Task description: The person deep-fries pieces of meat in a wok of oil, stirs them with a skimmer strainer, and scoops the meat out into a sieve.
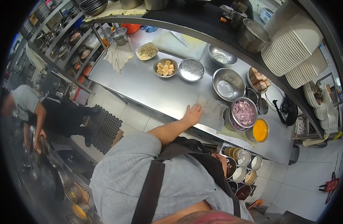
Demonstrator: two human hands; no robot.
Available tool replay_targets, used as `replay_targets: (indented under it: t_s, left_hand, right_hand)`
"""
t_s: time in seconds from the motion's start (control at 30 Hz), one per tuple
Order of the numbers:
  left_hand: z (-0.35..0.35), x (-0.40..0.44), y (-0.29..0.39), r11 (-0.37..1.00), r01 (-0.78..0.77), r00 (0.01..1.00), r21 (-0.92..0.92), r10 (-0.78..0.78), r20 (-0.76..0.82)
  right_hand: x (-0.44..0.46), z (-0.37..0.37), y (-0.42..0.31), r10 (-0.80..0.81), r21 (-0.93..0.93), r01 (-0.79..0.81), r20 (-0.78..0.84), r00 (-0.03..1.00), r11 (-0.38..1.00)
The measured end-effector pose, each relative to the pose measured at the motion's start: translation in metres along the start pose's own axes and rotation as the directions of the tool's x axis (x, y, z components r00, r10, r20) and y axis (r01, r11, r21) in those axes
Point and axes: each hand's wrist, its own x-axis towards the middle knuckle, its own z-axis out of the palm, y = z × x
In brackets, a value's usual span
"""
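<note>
My left hand (pixel 193 115) lies flat with spread fingers on the edge of the steel table (pixel 141 93), beside a grey cloth (pixel 212 112). Low at the right of my apron, my right hand (pixel 221 163) is partly hidden, and its fingers cannot be made out; it is near a dark container (pixel 230 168). To the right of the cloth sits a bowl of sliced purple onion (pixel 243 113), with a bowl of orange liquid (pixel 260 130) beside it.
Metal bowls (pixel 228 84), a bowl of orange pieces (pixel 165 68) and a cutting board (pixel 179 44) line the table's far side. Stacked white dishes (pixel 291 41) stand on the overhead shelf. A co-worker (pixel 37 112) bends over the stove at far left.
</note>
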Motion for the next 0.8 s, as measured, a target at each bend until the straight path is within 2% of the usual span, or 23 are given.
replay_targets:
  t_s: [0.07,0.1,0.13,0.2,0.3,0.37,0.5,0.53,0.6,0.7,0.8]
  left_hand:
    - [-0.004,-0.011,-0.002,1.000,-0.027,1.000,-0.009,0.027,-0.010]
    - [-0.004,-0.014,-0.003,1.000,-0.024,1.000,-0.007,0.024,0.017]
    - [-0.004,-0.015,-0.005,1.000,-0.026,0.999,0.002,0.026,0.040]
    - [-0.006,-0.016,-0.004,1.000,-0.016,0.999,-0.020,0.017,0.036]
    - [-0.013,-0.017,-0.009,1.000,-0.025,0.997,-0.013,0.026,0.074]
    - [-0.023,-0.022,-0.013,0.999,-0.038,0.985,0.001,0.037,0.171]
    - [-0.035,-0.031,-0.023,0.998,-0.051,0.973,0.037,0.042,0.225]
    - [-0.036,-0.029,-0.026,0.997,-0.064,0.972,0.040,0.053,0.230]
    - [-0.042,-0.022,-0.026,0.994,-0.097,0.952,0.044,0.080,0.295]
    - [-0.044,-0.010,-0.036,0.986,-0.168,0.936,0.024,0.151,0.317]
    - [-0.044,-0.001,-0.049,0.972,-0.235,0.913,-0.007,0.223,0.342]
  right_hand:
    - [-0.004,0.006,0.000,0.074,0.042,-0.075,0.032,0.997,0.996]
    - [-0.008,0.004,-0.017,0.061,-0.025,-0.060,0.021,0.998,0.998]
    - [-0.003,0.009,-0.021,0.050,0.006,-0.050,-0.003,0.999,0.999]
    - [0.004,0.018,-0.021,-0.048,-0.053,0.052,0.062,0.997,0.997]
    - [0.026,0.028,-0.039,-0.107,-0.057,0.112,0.082,0.991,0.992]
    - [0.044,0.036,-0.043,-0.174,-0.077,0.183,0.113,0.978,0.980]
    - [0.064,0.045,-0.063,-0.199,-0.024,0.200,0.050,0.979,0.979]
    - [0.065,0.046,-0.069,-0.192,-0.018,0.193,0.039,0.981,0.981]
    - [0.064,0.043,-0.087,-0.072,0.015,0.071,0.047,0.996,0.997]
    - [0.060,0.065,-0.067,-0.037,-0.016,0.035,-0.101,0.994,0.999]
    - [0.041,0.091,-0.055,0.066,-0.013,-0.069,-0.151,0.986,0.998]
